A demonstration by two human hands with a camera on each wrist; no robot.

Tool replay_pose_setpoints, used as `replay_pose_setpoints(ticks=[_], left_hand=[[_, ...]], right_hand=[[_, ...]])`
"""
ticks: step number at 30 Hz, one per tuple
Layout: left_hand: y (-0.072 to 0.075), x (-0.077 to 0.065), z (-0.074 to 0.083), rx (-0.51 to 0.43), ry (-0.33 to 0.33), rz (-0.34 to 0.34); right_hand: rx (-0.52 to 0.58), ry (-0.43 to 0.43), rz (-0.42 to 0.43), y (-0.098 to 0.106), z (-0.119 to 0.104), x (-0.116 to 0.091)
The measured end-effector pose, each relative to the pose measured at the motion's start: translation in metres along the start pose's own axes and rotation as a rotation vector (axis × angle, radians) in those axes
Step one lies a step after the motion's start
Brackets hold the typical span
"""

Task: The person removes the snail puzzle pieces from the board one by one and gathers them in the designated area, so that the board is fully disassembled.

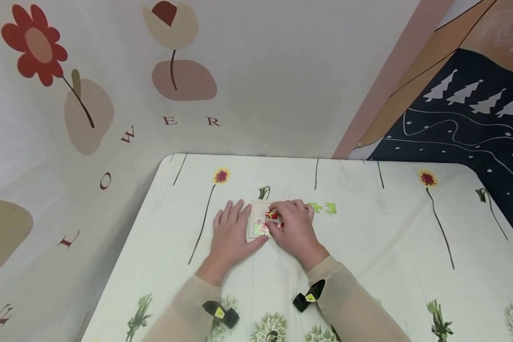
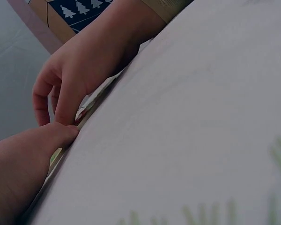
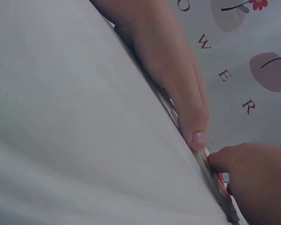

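Note:
A small square jigsaw puzzle board (image 1: 254,217) lies flat on the table, with printed pieces in its lower part. My left hand (image 1: 232,232) rests at the board's left side, fingers spread and fairly straight, its thumb at the near edge. Over the board's right half, my right hand (image 1: 297,229) pinches a red and yellow puzzle piece (image 1: 272,216) between thumb and curled fingers. In the left wrist view the right hand (image 2: 79,77) comes down beside the left thumb (image 2: 61,134). The right hand hides part of the board.
Two green puzzle pieces (image 1: 330,208) lie just right of the right hand. A white cloth with printed flowers covers the table (image 1: 380,228). Behind it hangs a light wall cloth (image 1: 273,95) with flower prints and letters. Dark wrist devices (image 1: 309,295) sit on both sleeves.

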State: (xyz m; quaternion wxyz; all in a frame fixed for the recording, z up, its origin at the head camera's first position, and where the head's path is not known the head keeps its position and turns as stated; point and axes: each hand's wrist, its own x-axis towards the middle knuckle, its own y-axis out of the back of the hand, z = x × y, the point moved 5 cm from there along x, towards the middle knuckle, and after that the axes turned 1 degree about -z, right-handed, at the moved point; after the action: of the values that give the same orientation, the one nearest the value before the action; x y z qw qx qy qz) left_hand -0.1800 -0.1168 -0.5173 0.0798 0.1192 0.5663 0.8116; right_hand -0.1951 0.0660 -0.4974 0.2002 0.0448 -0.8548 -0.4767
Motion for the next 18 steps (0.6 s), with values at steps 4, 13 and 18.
replay_pose_setpoints(ticks=[4,13,18], left_hand=[[0.0005,0.0000,0.0002,-0.003,0.004,-0.004],[-0.0001,0.0011,0.0000,-0.005,0.021,-0.040],[-0.0007,0.0012,0.0002,-0.010,0.019,-0.039]], right_hand=[[0.010,0.013,0.010,0.0010,-0.0013,-0.0003],[0.113,0.044,0.022,0.0040,-0.0044,-0.0027],[0.124,-0.022,-0.006,0.0042,-0.0035,-0.0036]])
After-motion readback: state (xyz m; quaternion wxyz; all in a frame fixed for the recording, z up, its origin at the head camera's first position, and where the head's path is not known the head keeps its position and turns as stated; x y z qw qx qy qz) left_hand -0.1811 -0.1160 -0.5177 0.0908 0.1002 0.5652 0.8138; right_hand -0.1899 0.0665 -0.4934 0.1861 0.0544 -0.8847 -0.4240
